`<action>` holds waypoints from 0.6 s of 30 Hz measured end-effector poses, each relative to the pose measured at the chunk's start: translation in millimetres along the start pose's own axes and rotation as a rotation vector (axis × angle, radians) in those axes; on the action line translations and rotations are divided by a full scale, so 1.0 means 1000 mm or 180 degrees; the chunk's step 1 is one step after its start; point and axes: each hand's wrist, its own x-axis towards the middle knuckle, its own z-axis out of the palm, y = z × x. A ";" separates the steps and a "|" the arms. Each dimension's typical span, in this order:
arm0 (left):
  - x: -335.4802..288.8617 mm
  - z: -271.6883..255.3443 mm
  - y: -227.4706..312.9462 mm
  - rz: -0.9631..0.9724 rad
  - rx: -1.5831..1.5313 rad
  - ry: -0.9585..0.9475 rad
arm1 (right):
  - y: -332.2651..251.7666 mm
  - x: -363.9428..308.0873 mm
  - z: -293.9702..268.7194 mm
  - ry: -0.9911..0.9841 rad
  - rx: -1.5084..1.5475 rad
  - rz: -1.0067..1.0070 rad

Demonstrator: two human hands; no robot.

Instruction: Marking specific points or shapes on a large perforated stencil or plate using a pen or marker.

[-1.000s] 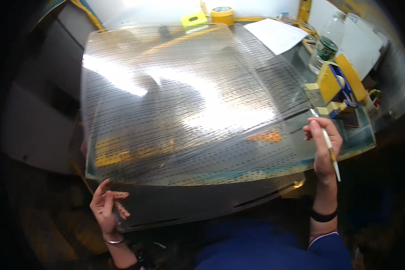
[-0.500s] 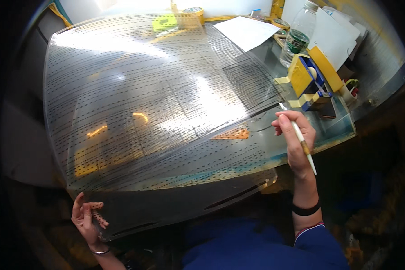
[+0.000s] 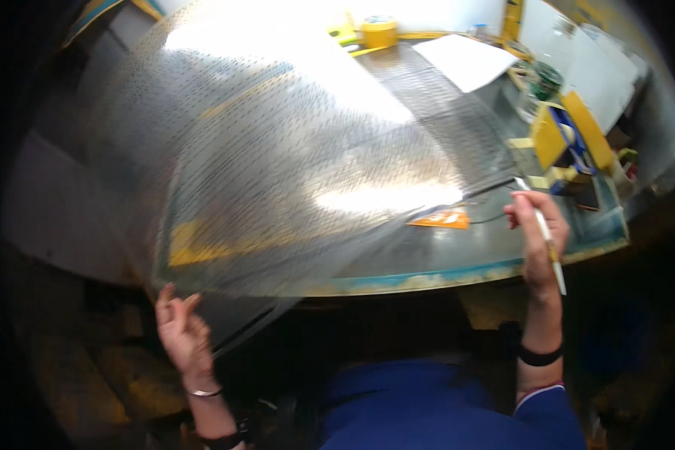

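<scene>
My right hand (image 3: 541, 229) is closed around a slim white pen-shaped craft knife (image 3: 544, 232) with a brownish band. Its pale pointed tip is up by the right end of a dark strip (image 3: 491, 187). At the near left, my left hand (image 3: 184, 330) pinches the edge of a large clear film sheet (image 3: 255, 180) printed with rows of small dark dashes. Motion smears the sheet, so the exact finger contact is hard to see. The sheet bows above a glass-topped table (image 3: 397, 259), and its lower flap hangs past the near edge. A darker gridded sheet (image 3: 457, 112) lies beneath on the right.
An orange piece (image 3: 442, 218) lies on the glass. Yellow-and-blue tape dispensers (image 3: 566, 142) stand at the right with a clear bottle (image 3: 544, 79) behind them. White paper (image 3: 469, 61) and a yellow tape roll (image 3: 380, 31) are at the back.
The dashed sheet has swung left and upward, uncovering more glass along the near right. My left hand has come up slightly and rightward in view; the knife is still in my right hand.
</scene>
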 end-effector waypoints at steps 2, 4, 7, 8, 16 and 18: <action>-0.013 0.039 0.009 -0.0598 -0.0233 0.0168 | 0.000 -0.001 -0.004 0.0065 -0.0010 0.0077; -0.028 0.060 0.016 -0.1107 -0.0422 -0.0359 | -0.001 -0.002 -0.004 0.0043 0.0055 0.0058; -0.052 0.091 0.010 -0.1354 -0.0648 -0.1495 | -0.004 -0.001 -0.006 -0.0026 0.0047 0.0036; -0.059 0.101 0.006 -0.1451 -0.0728 -0.1798 | -0.003 -0.001 -0.007 -0.0070 0.0034 0.0031; -0.081 0.147 -0.002 -0.1958 -0.1026 -0.2084 | -0.005 0.001 -0.003 -0.0218 0.0061 -0.0020; -0.077 0.142 0.000 -0.2134 -0.0844 -0.2519 | -0.006 0.000 -0.004 -0.0199 0.0062 0.0023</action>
